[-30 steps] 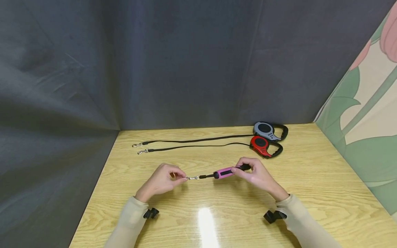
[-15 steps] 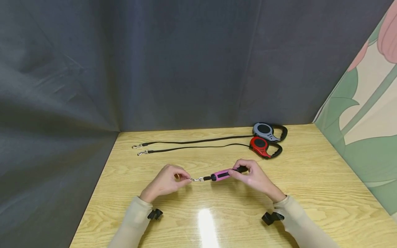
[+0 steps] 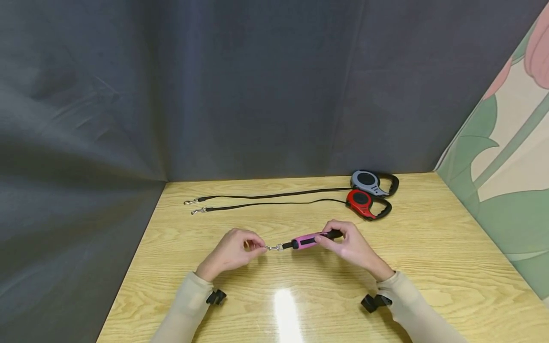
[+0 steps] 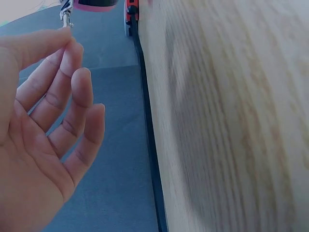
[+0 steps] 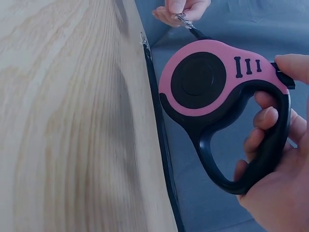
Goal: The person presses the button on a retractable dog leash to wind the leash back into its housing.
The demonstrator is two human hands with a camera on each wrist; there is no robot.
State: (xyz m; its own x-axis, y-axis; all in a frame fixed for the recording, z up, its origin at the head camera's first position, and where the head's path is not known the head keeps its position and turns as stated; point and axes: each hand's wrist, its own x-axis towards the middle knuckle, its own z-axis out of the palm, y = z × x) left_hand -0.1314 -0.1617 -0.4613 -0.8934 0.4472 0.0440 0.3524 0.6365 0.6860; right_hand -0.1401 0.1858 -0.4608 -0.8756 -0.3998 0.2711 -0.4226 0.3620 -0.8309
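Right hand: we see the right hand (image 3: 353, 247) with fingers curled through the black loop handle of the pink leash (image 5: 212, 92), thumb on its top edge, so it grips the case firmly.
Left hand: we see the left hand (image 3: 233, 251) pinching the metal clip (image 3: 273, 247) between thumb and forefinger tip; the other fingers (image 4: 79, 104) lie loosely bent and hold nothing.
Pink leash: held just above the table (image 3: 429, 267), near the middle towards its front edge, with only a short bit of cord out between case and clip.
Other leashes: we see the grey leash (image 3: 372, 182) and the red leash (image 3: 366, 203) lying by the back edge, right of centre, their cords stretched leftwards.
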